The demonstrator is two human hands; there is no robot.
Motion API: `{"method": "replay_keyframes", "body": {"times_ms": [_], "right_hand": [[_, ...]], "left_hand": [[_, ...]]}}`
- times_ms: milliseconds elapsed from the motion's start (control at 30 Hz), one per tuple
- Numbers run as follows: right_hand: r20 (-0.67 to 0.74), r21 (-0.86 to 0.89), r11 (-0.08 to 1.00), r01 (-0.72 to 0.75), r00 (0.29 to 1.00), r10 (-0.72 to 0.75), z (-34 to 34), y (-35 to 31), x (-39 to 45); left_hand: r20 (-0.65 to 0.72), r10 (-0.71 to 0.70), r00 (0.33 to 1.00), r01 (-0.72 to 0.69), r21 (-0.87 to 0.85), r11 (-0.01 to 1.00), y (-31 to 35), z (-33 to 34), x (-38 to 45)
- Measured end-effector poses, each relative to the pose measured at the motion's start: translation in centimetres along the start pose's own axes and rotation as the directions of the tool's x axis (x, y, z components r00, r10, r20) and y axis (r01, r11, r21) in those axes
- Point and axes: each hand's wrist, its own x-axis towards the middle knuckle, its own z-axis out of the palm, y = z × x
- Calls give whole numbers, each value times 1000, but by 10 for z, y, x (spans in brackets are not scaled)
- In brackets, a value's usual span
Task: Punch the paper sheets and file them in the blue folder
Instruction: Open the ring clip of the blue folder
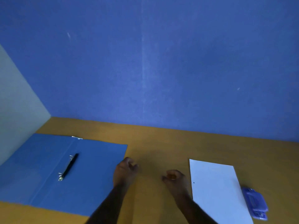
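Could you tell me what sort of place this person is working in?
Most likely an office desk or study cubicle: a wooden desk stands against a blue partition wall, with an open blue folder, white paper sheets and a hole punch laid out on it.

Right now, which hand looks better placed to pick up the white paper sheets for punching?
Probably the right hand: it hovers empty just beside the white paper sheets, with the purple hole punch beyond. The left hand sits by the open blue ring folder.

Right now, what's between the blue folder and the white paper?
In the head view, both hands: the left hand by the blue folder, the right hand by the white paper, over bare table.
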Motion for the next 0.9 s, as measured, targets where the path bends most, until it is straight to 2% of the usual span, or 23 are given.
{"method": "replay_keyframes", "body": {"times_ms": [167, 367, 433, 567, 700, 900], "right_hand": [[151, 175, 979, -109, 985, 82, 65, -23, 2], [318, 194, 965, -175, 942, 106, 119, -48, -15], [383, 182, 965, -189, 917, 107, 132, -55, -20], [434, 189, 961, -201, 895, 102, 147, -65, -28], [443, 229, 935, -271, 884, 148, 159, -73, -30], [458, 210, 896, -392, 849, 264, 170, -81, -25]], "left_hand": [[-100, -65, 993, 63, -17, 998, -45, -51, 29], [-255, -73, 964, 99, 90, 991, -101, -113, 65], [-275, -128, 953, 165, 119, 979, -115, -129, 73], [-215, -302, 929, 333, 130, 934, -136, -153, 86], [-102, -354, 930, 363, 95, 927, -155, -161, 107], [-33, -409, 912, 410, 110, 905, -170, -159, 125]]}}
